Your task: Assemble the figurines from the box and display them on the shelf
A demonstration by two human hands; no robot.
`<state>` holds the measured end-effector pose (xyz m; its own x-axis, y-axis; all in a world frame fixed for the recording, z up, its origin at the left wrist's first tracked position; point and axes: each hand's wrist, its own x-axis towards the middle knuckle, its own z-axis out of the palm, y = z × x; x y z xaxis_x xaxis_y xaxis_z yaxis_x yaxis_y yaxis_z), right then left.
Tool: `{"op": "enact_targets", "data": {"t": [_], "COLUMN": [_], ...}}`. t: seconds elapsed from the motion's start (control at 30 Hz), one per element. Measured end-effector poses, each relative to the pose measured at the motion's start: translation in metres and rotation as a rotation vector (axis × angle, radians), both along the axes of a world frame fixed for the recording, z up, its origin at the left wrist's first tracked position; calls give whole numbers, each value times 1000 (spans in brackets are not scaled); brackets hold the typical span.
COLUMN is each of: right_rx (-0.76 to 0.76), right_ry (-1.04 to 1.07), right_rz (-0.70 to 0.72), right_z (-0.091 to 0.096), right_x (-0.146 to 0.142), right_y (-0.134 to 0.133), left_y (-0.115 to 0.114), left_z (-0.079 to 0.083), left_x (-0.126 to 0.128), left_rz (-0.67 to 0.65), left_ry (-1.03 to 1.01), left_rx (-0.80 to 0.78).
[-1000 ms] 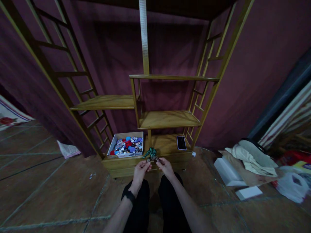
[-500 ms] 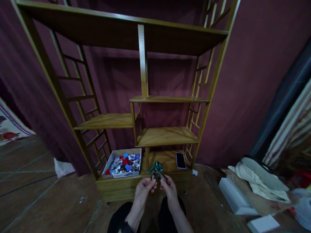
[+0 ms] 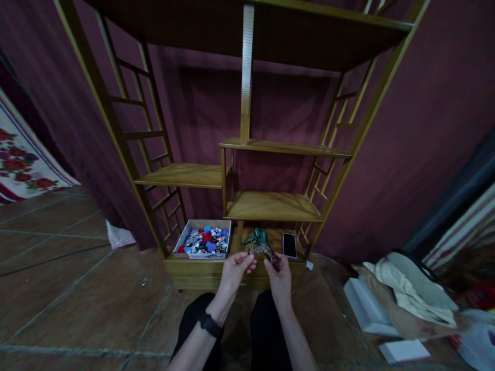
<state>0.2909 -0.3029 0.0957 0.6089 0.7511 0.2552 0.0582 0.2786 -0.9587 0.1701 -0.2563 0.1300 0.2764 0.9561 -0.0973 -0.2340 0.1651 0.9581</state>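
Between my two hands is a small brown, spotted piece that looks like cloth [image 3: 262, 250], held out just in front of the low shelf. My left hand [image 3: 236, 269] pinches its left end between thumb and fingers. Its right end is gripped by my right hand [image 3: 279, 272], partly covered by the fingers. Directly behind it shows a shiny green and black piece [image 3: 260, 237], crumpled, at the shelf; I cannot tell whether the two are joined. A phone [image 3: 289, 245] lies on the shelf to the right. Left of my hands sits an open box [image 3: 187, 232] of small red, blue, purple and white pieces.
A wooden shelf unit [image 3: 270, 205] rises against a dark red wall. White boxes [image 3: 404, 351] and piled cloth [image 3: 398, 288] lie on the floor at right. A cable [image 3: 54, 256] crosses the tiled floor at left, near a flowered cloth [image 3: 23, 167].
My hands have moved apart and slightly up and right in the picture, spreading the brown piece so its spotted pattern shows. The whole view has shifted with the head.
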Motion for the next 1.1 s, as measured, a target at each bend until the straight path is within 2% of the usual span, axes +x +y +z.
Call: {"op": "enact_targets", "data": {"t": [0.2,0.4,0.67,0.8,0.93,1.1], "right_rx": [-34,57,113,153,192,298], "right_ry": [-129,-40,-9,-68,-79,-88], "right_rz": [-45,19,100,76,85,25], "right_z": [19,37,85,117,151,192], "right_x": [-2,-2,14,33,55,87], "right_y": [-1,3,-2,-4,-2,11], "left_y": [1,-3,4,10,16,27], "left_z": [14,44,85,116,156,205], "left_x": [1,2,8,21,41,69], "left_rz": [66,87,40,1,-60,-80], "left_ry": [-23,-19,18,75,128,154], "left_rx": [46,171,273,403,561,708]}}
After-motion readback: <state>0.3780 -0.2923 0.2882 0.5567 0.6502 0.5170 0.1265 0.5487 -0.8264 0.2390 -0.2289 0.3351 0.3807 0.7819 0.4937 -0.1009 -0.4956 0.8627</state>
